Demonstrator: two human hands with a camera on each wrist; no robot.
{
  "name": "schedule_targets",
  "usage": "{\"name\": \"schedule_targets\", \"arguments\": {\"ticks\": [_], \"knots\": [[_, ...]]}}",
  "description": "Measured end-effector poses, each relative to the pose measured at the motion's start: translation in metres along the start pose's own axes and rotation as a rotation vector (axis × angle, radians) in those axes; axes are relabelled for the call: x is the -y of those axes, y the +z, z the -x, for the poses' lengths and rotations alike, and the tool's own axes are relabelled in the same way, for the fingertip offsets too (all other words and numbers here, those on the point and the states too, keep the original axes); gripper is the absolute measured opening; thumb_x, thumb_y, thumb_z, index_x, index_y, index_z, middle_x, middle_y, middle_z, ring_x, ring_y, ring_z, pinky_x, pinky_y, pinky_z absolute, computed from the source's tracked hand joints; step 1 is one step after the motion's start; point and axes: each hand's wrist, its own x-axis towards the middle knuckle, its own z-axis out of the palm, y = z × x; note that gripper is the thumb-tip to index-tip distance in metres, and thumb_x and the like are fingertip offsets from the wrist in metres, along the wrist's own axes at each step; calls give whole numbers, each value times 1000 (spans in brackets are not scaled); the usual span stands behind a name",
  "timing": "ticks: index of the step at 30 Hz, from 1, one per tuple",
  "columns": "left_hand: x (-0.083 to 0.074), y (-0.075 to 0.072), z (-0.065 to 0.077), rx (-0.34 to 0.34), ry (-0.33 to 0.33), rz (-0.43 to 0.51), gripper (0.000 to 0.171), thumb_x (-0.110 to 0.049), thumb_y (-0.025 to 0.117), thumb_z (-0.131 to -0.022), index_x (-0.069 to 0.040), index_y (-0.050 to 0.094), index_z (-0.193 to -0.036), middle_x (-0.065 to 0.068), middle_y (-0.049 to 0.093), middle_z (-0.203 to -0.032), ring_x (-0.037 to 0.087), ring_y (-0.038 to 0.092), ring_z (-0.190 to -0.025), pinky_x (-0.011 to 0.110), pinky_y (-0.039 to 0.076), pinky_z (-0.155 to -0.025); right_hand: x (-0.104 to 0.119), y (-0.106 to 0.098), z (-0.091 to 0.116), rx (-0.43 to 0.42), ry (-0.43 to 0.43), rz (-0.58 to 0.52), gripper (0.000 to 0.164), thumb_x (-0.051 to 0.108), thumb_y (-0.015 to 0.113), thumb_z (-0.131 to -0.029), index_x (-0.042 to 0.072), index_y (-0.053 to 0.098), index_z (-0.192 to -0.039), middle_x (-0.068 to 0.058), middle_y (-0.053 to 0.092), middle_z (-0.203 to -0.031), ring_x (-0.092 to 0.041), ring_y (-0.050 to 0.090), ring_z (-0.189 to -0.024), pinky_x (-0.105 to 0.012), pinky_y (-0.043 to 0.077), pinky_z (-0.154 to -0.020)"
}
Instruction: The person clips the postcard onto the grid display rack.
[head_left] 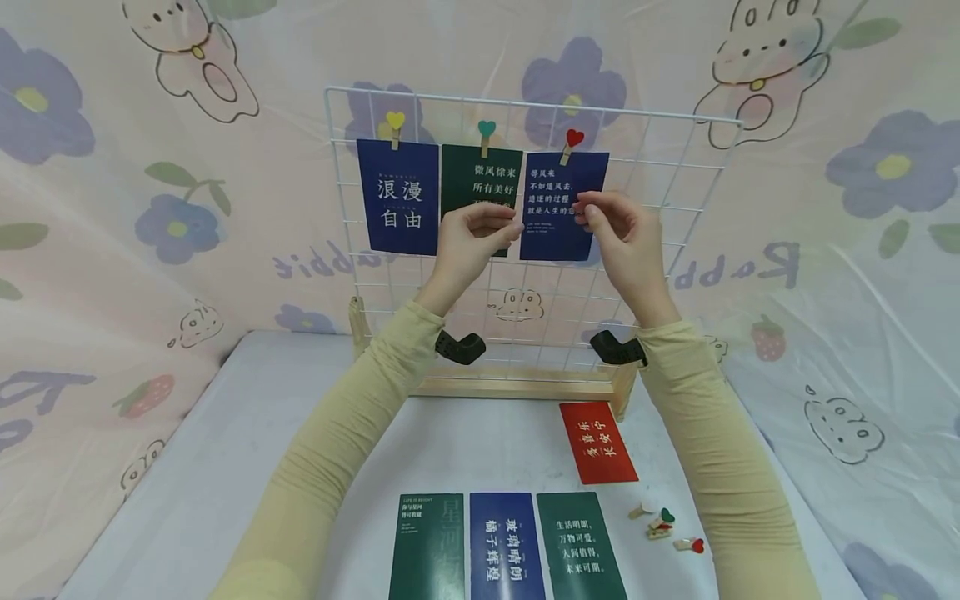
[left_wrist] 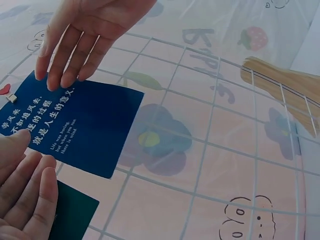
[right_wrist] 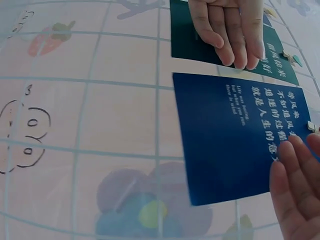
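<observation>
Hanging, 3 smooth rectangular cards (head_left: 465, 181)

Green card (head_left: 480, 181), lower text seemingly hidden

Head view fairly bright, light soft and even. Only faint shadows about my left hand (head_left: 472, 242) and right hand (head_left: 626, 242); palm sides look darker in both wrist views. Wrist views dimmer, hazy, low in contrast; left one paler toward upper right corner, beyond my hands. Faint sheen on flat blue card (head_left: 506, 546), below my hands. Large print on hanging card (head_left: 557, 243) between my hands legible, smallest lines soft. Grid (right_wrist: 74, 149) bows slightly, away from my right hand, in right wrist view.
</observation>
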Motion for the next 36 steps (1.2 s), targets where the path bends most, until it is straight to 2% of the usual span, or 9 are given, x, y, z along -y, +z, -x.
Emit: {"name": "schedule_targets", "arguments": {"ticks": [4, 11, 16, 21, 25, 29, 36], "knots": [[5, -1, 4, 8, -1, -8, 28, -7, 75, -83, 4, 68, -107, 13, 69, -96, 20, 67, -81, 30, 56, -76, -8, 0, 6, 36, 25, -15, 24, 2, 51, -98, -13, 60, -113, -24, 63, -110, -22, 63, -95, -28, 51, -86], [13, -1, 17, 52, -20, -37, 29, -9, 75, -83, 2, 68, -109, 10, 70, -98, 19, 68, -84, 29, 56, -78, -39, -3, 18, 84, 92, -61, 27, 10, 52, -99, -8, 62, -117, -18, 65, -109, -21, 63, -99, -30, 50, -90], [23, -4, 30, 94, -67, -24, 32, -9, 75, -84, 1, 67, -113, 10, 70, -101, 19, 68, -88, 29, 55, -81, -48, -6, 32, 132, 121, -81, 29, 13, 52, -100, -8, 61, -118, -18, 66, -109, -19, 63, -98, -27, 51, -89], [31, -8, 47, 138, -156, -34, 38, -11, 75, -84, 0, 64, -119, 12, 68, -108, 19, 67, -94, 28, 53, -85, -60, -13, 50, 162, 132, -112, 29, 11, 51, -100, -9, 60, -119, -21, 64, -111, -19, 64, -97, -25, 51, -88], [43, -10, 59, 171, -205, -37, 40, -11, 75, -85, -1, 63, -122, 15, 67, -112, 21, 66, -98, 29, 53, -86, -67, -18, 66, 196, 173, -85, 30, 13, 52, -100, -7, 59, -121, -20, 64, -112, -18, 64, -96, -24, 51, -87], [57, -10, 73, 190, -238, -41, 40, -11, 75, -84, -4, 63, -122, 13, 66, -114, 21, 65, -99, 29, 53, -85, -74, -22, 82, 236, 217, -59, 31, 13, 52, -100, -6, 58, -123, -22, 63, -113, -20, 64, -97, -23, 51, -87], [84, -5, 98, 272, -298, -66, 44, -11, 74, -85, -3, 61, -125, 16, 64, -118, 20, 65, -100, 28, 53, -85, -89, -30, 111, 308, 287, -41, 32, 15, 53, -100, -2, 57, -127, -21, 62, -117, -22, 63, -102, -20, 48, -90]]}}
